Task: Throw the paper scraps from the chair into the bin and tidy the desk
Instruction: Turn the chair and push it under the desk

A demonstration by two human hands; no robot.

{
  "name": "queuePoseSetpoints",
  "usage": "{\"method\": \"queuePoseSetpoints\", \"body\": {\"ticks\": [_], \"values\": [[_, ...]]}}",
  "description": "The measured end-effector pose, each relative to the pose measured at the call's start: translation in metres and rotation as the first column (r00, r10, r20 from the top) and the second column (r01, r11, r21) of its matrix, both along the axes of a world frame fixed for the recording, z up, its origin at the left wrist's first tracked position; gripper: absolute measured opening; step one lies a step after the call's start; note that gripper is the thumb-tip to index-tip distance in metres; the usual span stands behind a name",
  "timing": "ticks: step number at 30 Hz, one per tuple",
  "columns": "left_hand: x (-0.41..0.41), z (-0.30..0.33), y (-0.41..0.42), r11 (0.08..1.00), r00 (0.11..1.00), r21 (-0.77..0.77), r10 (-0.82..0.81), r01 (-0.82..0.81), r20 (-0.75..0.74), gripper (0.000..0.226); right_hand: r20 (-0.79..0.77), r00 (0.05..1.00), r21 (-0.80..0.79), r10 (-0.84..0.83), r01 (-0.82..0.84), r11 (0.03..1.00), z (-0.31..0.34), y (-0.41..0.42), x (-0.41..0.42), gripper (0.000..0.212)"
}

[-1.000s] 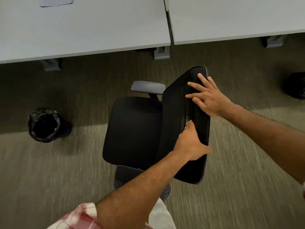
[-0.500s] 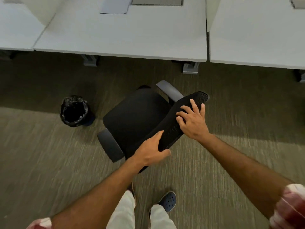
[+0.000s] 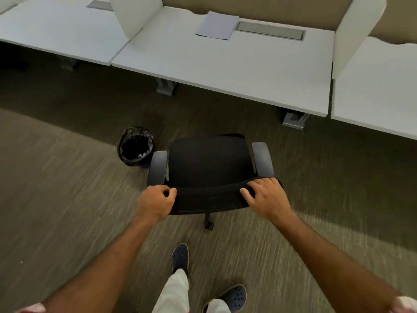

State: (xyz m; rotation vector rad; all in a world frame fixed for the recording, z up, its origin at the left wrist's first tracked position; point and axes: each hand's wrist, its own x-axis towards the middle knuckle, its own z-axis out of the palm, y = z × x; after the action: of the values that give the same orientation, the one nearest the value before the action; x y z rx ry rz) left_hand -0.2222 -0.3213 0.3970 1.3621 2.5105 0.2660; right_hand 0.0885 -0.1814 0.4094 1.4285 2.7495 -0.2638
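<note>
The black chair [image 3: 209, 163] stands on the carpet, seat facing the white worktop [image 3: 225, 64]. Left hand [image 3: 155, 201] is clenched on the left end of the backrest top edge; right hand [image 3: 267, 195] grasps the right end. The lined bin [image 3: 135, 146] stands just beside the left armrest [image 3: 158, 168]. A sheet of paper [image 3: 216, 24] lies flat on the worktop.

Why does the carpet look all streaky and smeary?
In the head view, the grey-green carpet is streaked by motion blur; the black mesh office chair and both hands look sharper, the white desk is bright with dark shadow beneath, and its edges bend, wide-angle.
</note>
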Motion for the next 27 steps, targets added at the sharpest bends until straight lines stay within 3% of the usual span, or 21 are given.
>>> {"method": "queuePoseSetpoints", "body": {"ticks": [10, 16, 27], "values": [[-0.078, 0.000, 0.023, 0.992, 0.992, -0.026, -0.128, 0.127, -0.014, 0.035, 0.062, 0.997, -0.068, -0.049, 0.053, 0.996, -0.002, -0.012, -0.063, 0.062], [-0.125, 0.003, 0.051, 0.978, 0.978, -0.009, -0.209, 0.208, -0.020, 0.035, 0.093, 0.990, -0.066, -0.109, 0.116, 0.991, 0.006, -0.003, -0.104, 0.059], [-0.231, 0.002, 0.153, 0.936, 0.936, 0.027, -0.350, 0.351, -0.042, 0.043, -0.003, 0.962, -0.007, -0.274, 0.274, 0.962, -0.010, 0.045, -0.202, 0.047]]}}
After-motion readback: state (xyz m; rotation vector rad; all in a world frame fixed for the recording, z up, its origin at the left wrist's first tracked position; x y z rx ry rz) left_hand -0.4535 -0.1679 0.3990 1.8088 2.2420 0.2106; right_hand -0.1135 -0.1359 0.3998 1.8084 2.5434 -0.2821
